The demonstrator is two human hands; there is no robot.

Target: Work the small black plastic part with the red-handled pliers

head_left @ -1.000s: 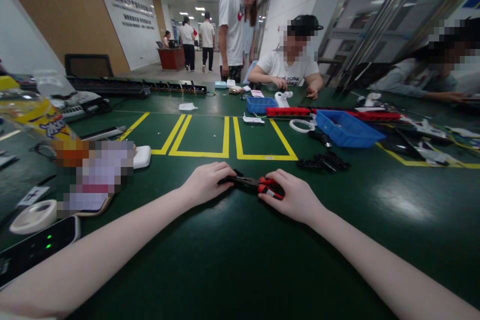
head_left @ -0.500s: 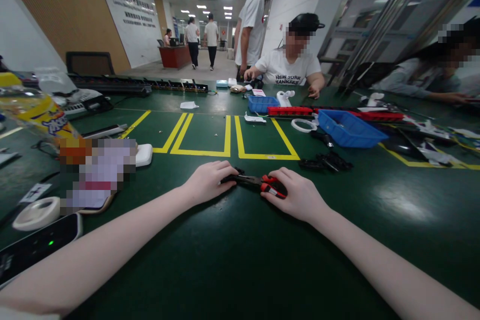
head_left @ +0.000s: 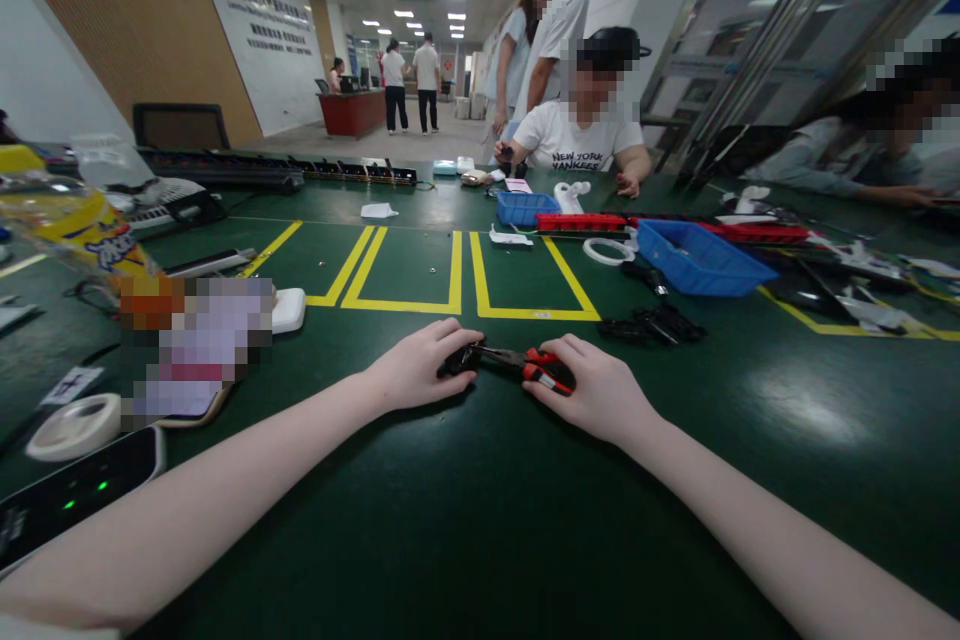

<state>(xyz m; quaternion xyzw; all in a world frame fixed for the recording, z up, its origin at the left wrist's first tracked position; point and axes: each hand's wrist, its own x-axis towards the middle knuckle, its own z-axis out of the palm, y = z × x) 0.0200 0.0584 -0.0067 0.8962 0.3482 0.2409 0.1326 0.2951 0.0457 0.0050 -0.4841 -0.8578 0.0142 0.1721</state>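
Observation:
In the middle of the head view, my right hand (head_left: 592, 388) is closed around the red and black handles of a pair of needle-nose pliers (head_left: 546, 370). The jaws point left and their tips meet a small black part (head_left: 459, 360). My left hand (head_left: 420, 363) pinches that part between thumb and fingers, which hide much of it, so its exact kind cannot be made out. Both hands are just above the green table (head_left: 480, 520). Beyond my right hand lies a heap of black pieces (head_left: 656, 323).
Yellow tape outlines (head_left: 401, 307) mark the table ahead. Rightward stand a blue bin (head_left: 697, 260), a smaller blue bin (head_left: 527, 210) and a white ring (head_left: 607, 251). On the left are a bottle (head_left: 82, 230), a phone (head_left: 199, 360) and a tape roll (head_left: 75, 427). A person (head_left: 577, 135) sits opposite.
My left hand has turned the black part slightly, and more of it shows at the plier tips. My right hand stays nearly still. People in the background have shifted.

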